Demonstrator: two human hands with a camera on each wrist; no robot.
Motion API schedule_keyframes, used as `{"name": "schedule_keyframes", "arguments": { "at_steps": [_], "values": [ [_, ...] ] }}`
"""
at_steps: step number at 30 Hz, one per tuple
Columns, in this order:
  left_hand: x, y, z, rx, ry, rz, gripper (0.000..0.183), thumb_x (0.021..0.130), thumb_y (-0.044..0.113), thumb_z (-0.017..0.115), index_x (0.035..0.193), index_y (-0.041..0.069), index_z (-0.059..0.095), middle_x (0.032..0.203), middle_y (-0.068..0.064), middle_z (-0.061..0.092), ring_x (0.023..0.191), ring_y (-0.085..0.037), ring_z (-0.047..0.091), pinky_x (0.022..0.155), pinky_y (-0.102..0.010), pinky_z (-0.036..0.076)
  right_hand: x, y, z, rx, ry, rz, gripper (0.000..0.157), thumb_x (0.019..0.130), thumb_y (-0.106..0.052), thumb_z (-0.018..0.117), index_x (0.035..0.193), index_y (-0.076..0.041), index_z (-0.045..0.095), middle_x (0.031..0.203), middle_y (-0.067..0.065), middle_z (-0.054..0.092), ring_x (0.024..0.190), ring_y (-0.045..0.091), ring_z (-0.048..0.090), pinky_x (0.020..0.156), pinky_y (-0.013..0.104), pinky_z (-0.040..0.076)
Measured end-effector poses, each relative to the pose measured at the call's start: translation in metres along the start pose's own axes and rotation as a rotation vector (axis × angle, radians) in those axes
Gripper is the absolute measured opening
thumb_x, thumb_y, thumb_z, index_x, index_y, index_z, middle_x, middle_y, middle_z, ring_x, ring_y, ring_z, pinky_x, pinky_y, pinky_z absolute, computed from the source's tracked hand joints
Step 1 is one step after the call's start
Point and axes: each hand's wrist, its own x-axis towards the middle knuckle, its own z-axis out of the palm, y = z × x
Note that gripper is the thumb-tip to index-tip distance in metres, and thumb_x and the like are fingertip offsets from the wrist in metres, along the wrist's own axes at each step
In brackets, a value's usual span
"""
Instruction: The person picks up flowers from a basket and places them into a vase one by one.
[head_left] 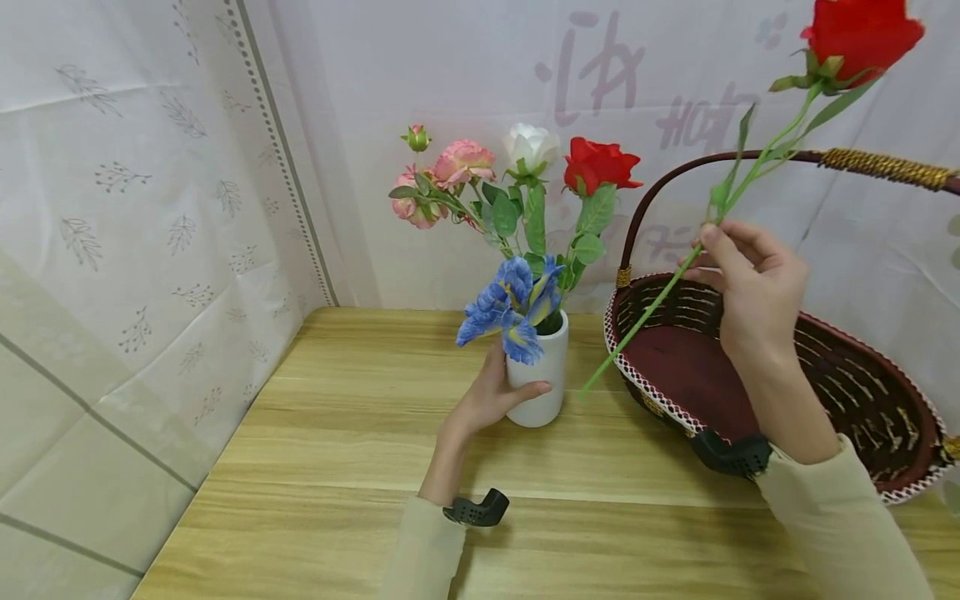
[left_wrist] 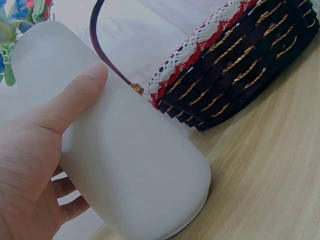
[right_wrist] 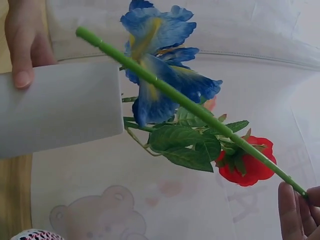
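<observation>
Your left hand (head_left: 491,398) gripped the white vase (head_left: 538,375) at frame centre; your right hand (head_left: 753,287) pinched the rose stem (head_left: 645,318), whose red bloom only the head view showed.

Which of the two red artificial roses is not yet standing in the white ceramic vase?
The long-stemmed red rose at upper right: the right hand pinches its green stem in the air above the wicker basket. The other red rose stands in the vase.

Stood on the table (head_left: 315,467), near its back edge: vase (head_left: 542,385), flowers (head_left: 525,217) in it. Just right of the vase: basket (head_left: 862,392). Held above the basket: rose stem (head_left: 660,300). Behind everything: curtain (head_left: 420,83).
</observation>
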Motion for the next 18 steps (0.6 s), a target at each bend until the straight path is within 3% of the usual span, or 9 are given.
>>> {"name": "schedule_keyframes", "arguments": {
  "at_steps": [6, 13, 18],
  "values": [
    [0.001, -0.003, 0.0, 0.005, 0.0, 0.027, 0.088, 0.087, 0.001, 0.078, 0.155, 0.015, 0.023, 0.147, -0.008, 0.043, 0.133, -0.024, 0.046, 0.109, -0.05, 0.038, 0.006, 0.002, 0.006, 0.048, 0.042, -0.046, 0.025, 0.085, 0.002, 0.079, 0.1, 0.018, 0.066, 0.084, 0.02, 0.069, 0.065, 0.024, 0.068, 0.057, 0.032, 0.059],
    [0.006, -0.031, 0.002, 0.029, 0.011, 0.013, 0.093, 0.087, 0.006, 0.08, 0.157, 0.023, 0.021, 0.148, -0.004, 0.043, 0.133, -0.022, 0.046, 0.11, -0.05, 0.038, 0.01, 0.0, 0.011, 0.108, 0.091, -0.077, 0.029, 0.083, 0.002, 0.08, 0.101, 0.019, 0.066, 0.083, 0.023, 0.067, 0.066, 0.027, 0.068, 0.058, 0.036, 0.059],
    [0.006, -0.034, 0.001, 0.034, 0.006, 0.009, 0.09, 0.087, 0.015, 0.082, 0.155, 0.027, 0.025, 0.147, 0.0, 0.045, 0.131, -0.019, 0.048, 0.108, -0.047, 0.04, 0.013, 0.0, 0.015, 0.146, 0.124, -0.102, 0.032, 0.079, 0.004, 0.083, 0.1, 0.02, 0.065, 0.083, 0.025, 0.067, 0.065, 0.029, 0.068, 0.057, 0.039, 0.058]
  ]
}}
